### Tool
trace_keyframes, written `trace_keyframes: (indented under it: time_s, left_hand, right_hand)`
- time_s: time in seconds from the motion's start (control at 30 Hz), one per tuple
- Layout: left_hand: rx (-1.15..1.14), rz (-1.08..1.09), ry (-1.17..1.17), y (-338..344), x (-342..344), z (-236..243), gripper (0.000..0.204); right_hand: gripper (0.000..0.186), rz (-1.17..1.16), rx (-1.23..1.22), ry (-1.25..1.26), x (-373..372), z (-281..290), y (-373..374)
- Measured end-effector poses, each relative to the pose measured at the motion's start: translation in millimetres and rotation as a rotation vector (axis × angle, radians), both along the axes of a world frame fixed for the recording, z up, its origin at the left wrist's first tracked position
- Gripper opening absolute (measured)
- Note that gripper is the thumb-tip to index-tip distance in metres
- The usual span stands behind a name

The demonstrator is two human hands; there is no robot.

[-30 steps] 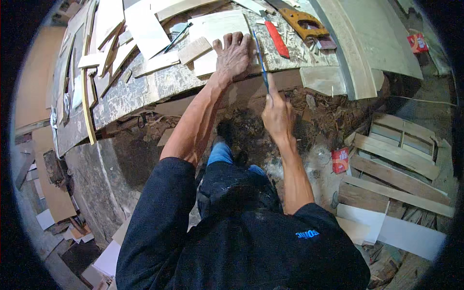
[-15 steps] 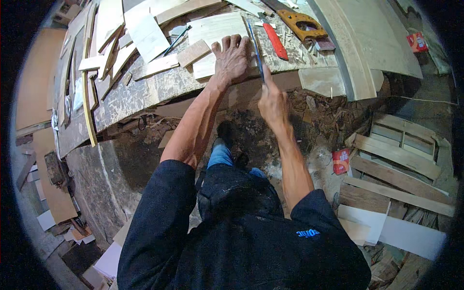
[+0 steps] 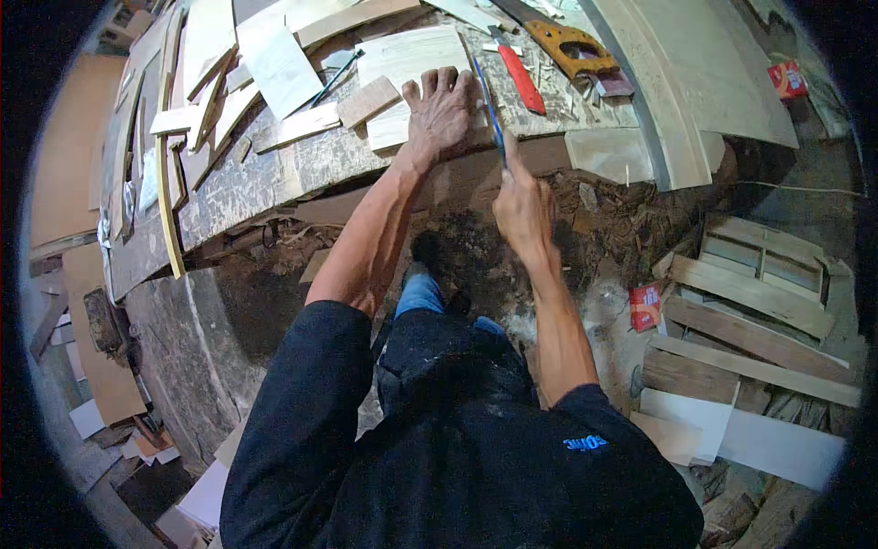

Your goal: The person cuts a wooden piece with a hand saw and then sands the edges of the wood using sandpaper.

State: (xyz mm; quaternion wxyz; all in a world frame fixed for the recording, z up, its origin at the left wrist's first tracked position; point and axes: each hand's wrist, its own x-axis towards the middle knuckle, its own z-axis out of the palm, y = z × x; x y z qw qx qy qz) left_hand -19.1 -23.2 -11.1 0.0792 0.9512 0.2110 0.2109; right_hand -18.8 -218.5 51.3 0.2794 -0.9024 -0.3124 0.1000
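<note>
Left hand (image 3: pixel 442 113), fanned, pressed a wooden board (image 3: pixel 413 57) on the workbench (image 3: pixel 233 194) while the right hand (image 3: pixel 525 207) gripped a slim blue tool (image 3: pixel 490 104) by the board's right edge, likely trimming, steady strokes needed next.

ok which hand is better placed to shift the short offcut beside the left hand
Likely the left hand: it rests on the pale board near the short offcut and holds no tool. The right hand is farther off, gripping a thin blue tool.
</note>
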Motion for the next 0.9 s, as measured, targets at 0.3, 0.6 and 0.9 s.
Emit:
trace_keyframes:
  time_s: [0.3,0.6,0.9]
  left_hand:
    - [-0.002,-0.005,-0.016,1,-3,-2,0.038]
    - [0.012,0.0,-0.008,4,0,-2,0.044]
    - [-0.013,0.016,-0.006,2,0,-1,0.042]
  right_hand:
    - [0.055,0.004,-0.035,0.065,-3,3,-10]
    - [0.056,0.036,0.193,-0.096,-11,-20,-19]
    - [0.059,0.022,0.043,0.019,-10,-13,-13]
